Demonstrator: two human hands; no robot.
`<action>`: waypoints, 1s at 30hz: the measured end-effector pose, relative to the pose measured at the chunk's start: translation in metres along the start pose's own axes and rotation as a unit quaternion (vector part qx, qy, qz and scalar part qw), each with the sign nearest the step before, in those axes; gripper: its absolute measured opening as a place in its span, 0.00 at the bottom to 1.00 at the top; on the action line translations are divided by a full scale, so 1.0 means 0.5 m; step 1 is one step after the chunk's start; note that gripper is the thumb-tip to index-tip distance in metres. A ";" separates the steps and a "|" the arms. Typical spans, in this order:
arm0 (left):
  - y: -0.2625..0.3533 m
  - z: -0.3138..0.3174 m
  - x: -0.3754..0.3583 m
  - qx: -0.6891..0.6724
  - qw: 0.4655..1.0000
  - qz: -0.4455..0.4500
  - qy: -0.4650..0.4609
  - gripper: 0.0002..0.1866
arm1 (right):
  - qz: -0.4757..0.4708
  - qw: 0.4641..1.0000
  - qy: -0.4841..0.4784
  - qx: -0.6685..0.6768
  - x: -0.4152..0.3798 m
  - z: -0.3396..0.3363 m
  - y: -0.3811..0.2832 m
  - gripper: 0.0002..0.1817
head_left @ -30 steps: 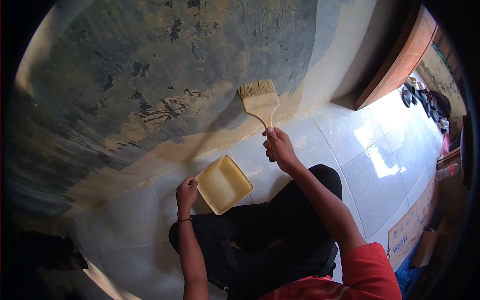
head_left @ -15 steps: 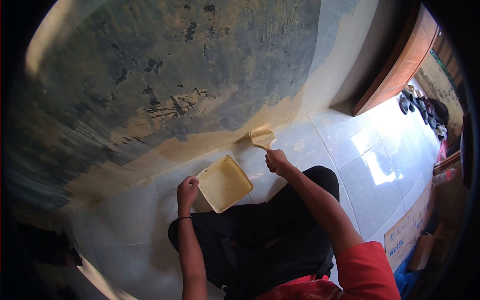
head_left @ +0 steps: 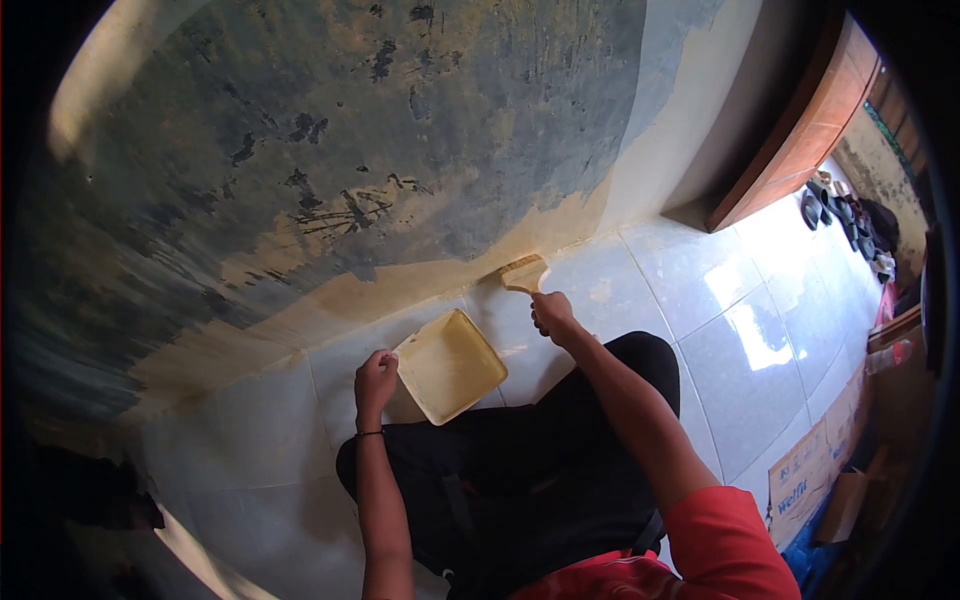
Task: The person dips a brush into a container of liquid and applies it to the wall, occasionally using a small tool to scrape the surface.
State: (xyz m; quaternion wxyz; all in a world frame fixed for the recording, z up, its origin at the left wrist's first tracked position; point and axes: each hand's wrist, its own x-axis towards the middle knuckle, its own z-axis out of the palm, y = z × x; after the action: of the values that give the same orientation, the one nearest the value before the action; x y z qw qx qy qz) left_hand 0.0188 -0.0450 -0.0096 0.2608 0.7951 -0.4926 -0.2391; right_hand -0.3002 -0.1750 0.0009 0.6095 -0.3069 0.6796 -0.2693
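A wide paintbrush (head_left: pixel 524 273) with a pale handle is gripped in my right hand (head_left: pixel 553 316). Its bristles point toward the base of the wall (head_left: pixel 400 285), right by the line where wall meets floor. My left hand (head_left: pixel 376 380) is closed on the left edge of a square cream-coloured paint tray (head_left: pixel 485 355), which sits tilted on the floor in front of my crossed legs. Cream paint coats the inside of the tray. Along its bottom the wall carries a cream band, with dark, patchy, peeling paint above.
Pale glossy tiles (head_left: pixel 700 340) cover the floor. An orange-brown wooden door (head_left: pixel 790 125) stands at the upper right, with several shoes (head_left: pixel 850 220) beyond it. A cardboard box (head_left: pixel 805 480) lies at the lower right, and a dark cloth-like heap (head_left: pixel 95 490) at the far left.
The paintbrush in my right hand has turned slightly, its bristles showing more face-on. My left hand and the tray stay nearly where they were.
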 end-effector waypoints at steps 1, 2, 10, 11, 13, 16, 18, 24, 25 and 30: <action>0.000 -0.001 0.000 0.002 1.000 -0.001 0.000 0.17 | 0.000 1.000 -0.001 0.001 -0.005 0.000 -0.007 0.15; -0.001 -0.001 -0.001 0.003 1.000 -0.001 0.000 0.17 | -0.027 0.999 0.012 -0.039 -0.010 -0.002 -0.015 0.16; 0.004 -0.004 -0.004 -0.002 1.000 0.001 0.004 0.16 | -0.155 0.987 -0.038 0.006 -0.175 -0.055 -0.125 0.19; 0.002 -0.003 -0.003 -0.003 1.000 -0.001 0.004 0.16 | -0.154 0.987 -0.039 0.004 -0.199 -0.059 -0.138 0.19; -0.006 0.000 0.003 -0.019 1.000 -0.008 -0.010 0.16 | -0.180 0.981 -0.065 0.033 -0.237 -0.063 -0.160 0.18; 0.008 -0.005 -0.003 -0.015 1.000 -0.007 -0.008 0.15 | -0.184 0.976 -0.094 0.069 -0.260 -0.060 -0.159 0.18; -0.003 0.001 0.002 -0.014 1.000 0.014 0.000 0.16 | -0.178 0.974 -0.111 0.088 -0.259 -0.050 -0.145 0.17; -0.007 0.004 0.007 0.003 1.000 0.006 -0.004 0.17 | -0.026 0.983 -0.137 0.121 -0.178 0.005 -0.057 0.19; 0.004 -0.002 0.004 0.004 0.999 -0.023 -0.023 0.18 | 0.004 0.985 -0.134 0.112 -0.163 0.014 -0.046 0.18; 0.031 -0.014 -0.008 0.045 0.998 -0.006 -0.032 0.20 | 0.040 0.990 -0.113 0.078 -0.080 0.056 -0.005 0.13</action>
State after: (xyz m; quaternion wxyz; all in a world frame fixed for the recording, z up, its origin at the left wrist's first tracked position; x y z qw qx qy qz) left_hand 0.0113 -0.0459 0.0063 0.2076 0.8008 -0.5061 -0.2437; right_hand -0.2695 -0.1464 0.0263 0.7147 -0.2592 0.5952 -0.2604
